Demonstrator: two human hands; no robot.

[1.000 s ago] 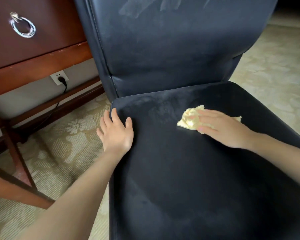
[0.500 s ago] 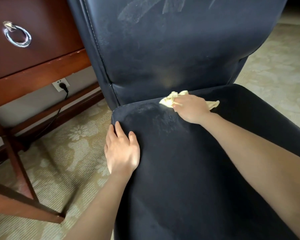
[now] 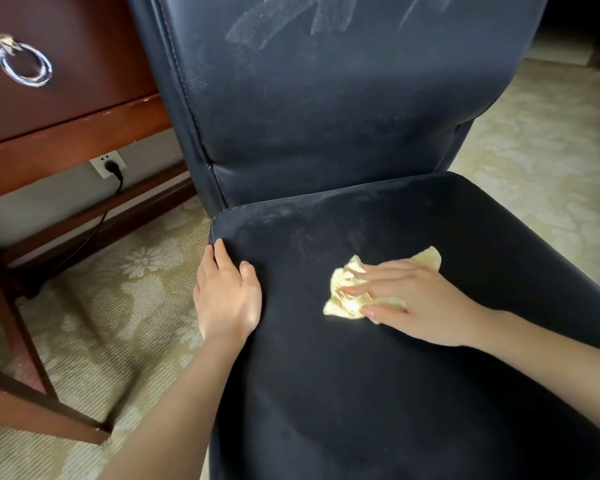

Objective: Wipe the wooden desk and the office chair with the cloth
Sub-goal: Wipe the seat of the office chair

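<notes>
The dark office chair fills the middle of the head view; its seat (image 3: 378,393) is in front of me and its backrest (image 3: 326,109) shows pale dusty streaks near the top. A crumpled yellow cloth (image 3: 347,294) lies on the seat's middle. My right hand (image 3: 420,304) presses flat on the cloth with straight fingers. My left hand (image 3: 226,299) rests on the seat's left edge, thumb on top and fingers over the side. The dark red wooden desk (image 3: 70,133) stands at the left.
The desk drawer carries a metal ring handle (image 3: 23,64). Under the desk a wall socket (image 3: 107,163) holds a black plug with a cable running down. Desk legs and crossbars (image 3: 21,344) stand at the lower left. Patterned beige carpet (image 3: 541,168) surrounds the chair.
My right hand has drawn the cloth from the back of the seat, by the backrest, toward me to the seat's middle. My left hand has stayed on the seat's left edge.
</notes>
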